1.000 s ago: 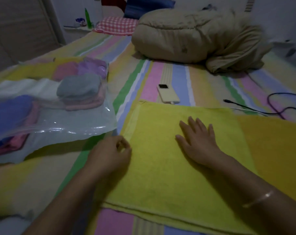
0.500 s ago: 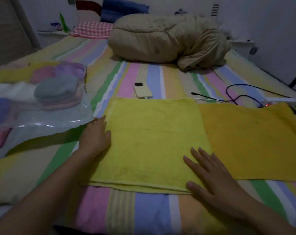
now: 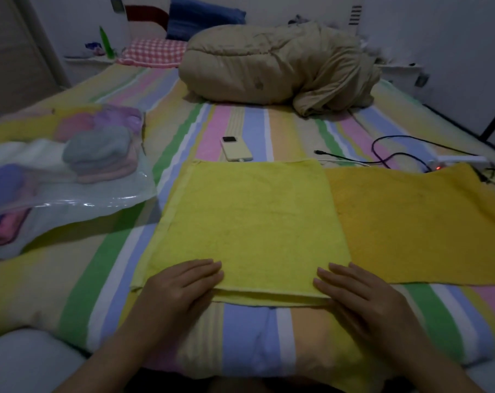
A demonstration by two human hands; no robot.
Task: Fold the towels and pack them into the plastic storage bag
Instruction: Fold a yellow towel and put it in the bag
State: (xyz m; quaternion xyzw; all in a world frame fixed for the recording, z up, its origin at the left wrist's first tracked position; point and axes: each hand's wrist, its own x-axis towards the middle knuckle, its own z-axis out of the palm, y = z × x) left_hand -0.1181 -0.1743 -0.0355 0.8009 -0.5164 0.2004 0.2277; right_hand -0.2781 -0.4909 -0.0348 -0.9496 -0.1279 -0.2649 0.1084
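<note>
A folded lime-yellow towel (image 3: 249, 222) lies flat on the striped bed in front of me. An orange-yellow towel (image 3: 422, 222) lies flat beside it on the right, partly under its right edge. My left hand (image 3: 181, 287) rests flat on the yellow towel's near left corner, fingers straight. At the near right corner my right hand (image 3: 362, 299) lies flat with its fingers straight. A clear plastic storage bag (image 3: 79, 194) sits at the left, holding several folded towels in grey, pink, purple, white and blue.
A cream phone (image 3: 236, 150) lies just beyond the yellow towel. Black cables (image 3: 396, 154) and a white power strip (image 3: 456, 160) lie at the right. A bundled beige duvet (image 3: 274, 66) and pillows (image 3: 155, 52) fill the far end of the striped bed (image 3: 252, 330).
Both hands slid toward me along the yellow towel. The left came from its left edge and the right from its right side, ending on the near corners.
</note>
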